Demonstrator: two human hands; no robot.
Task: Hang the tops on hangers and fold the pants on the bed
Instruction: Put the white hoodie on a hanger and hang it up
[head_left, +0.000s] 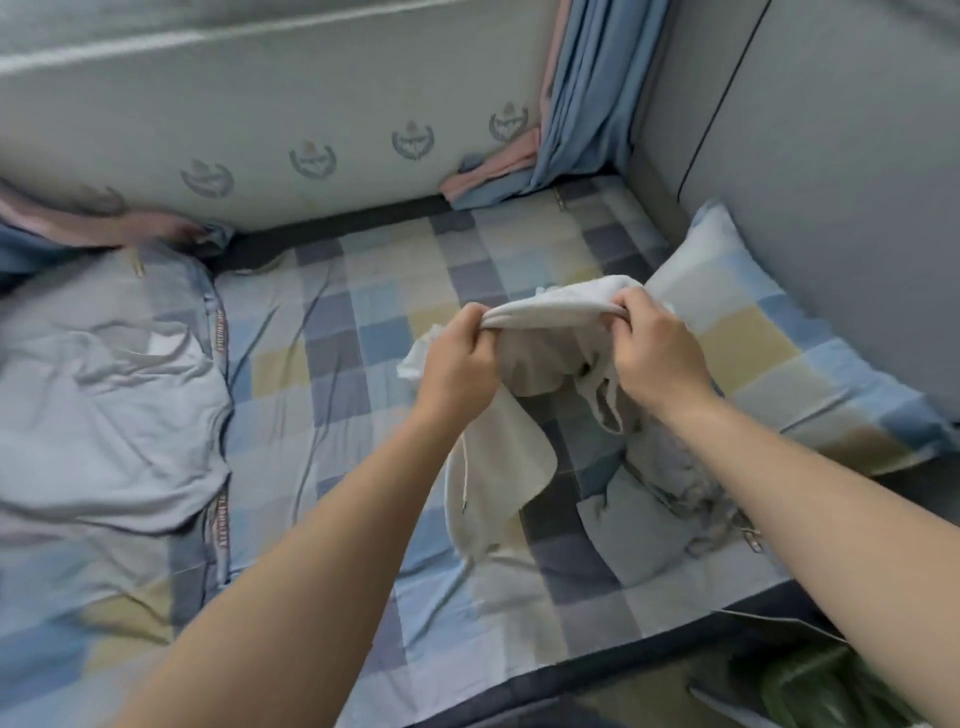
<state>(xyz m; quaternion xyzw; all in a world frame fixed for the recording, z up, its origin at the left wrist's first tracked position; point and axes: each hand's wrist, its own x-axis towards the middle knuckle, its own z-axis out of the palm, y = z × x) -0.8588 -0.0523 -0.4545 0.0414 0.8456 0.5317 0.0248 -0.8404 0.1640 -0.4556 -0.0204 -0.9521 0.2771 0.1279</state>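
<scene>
Forearms (322, 561) out, I'm gripping the grey garment (519, 457) in my left hand (457, 364) and right hand (655, 356); folding seems barely starting, a crumpled pile (675, 480) waiting.

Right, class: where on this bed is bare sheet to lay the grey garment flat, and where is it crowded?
Bare checked sheet lies between the pale blue quilt and the grey garment gripped by left hand and right hand, back to the wall. Crowded: the right side, with pillow and clothes heap.

bare left grip (457, 364), bare right grip (657, 353), both forearms (311, 545) bare along their visible length
</scene>
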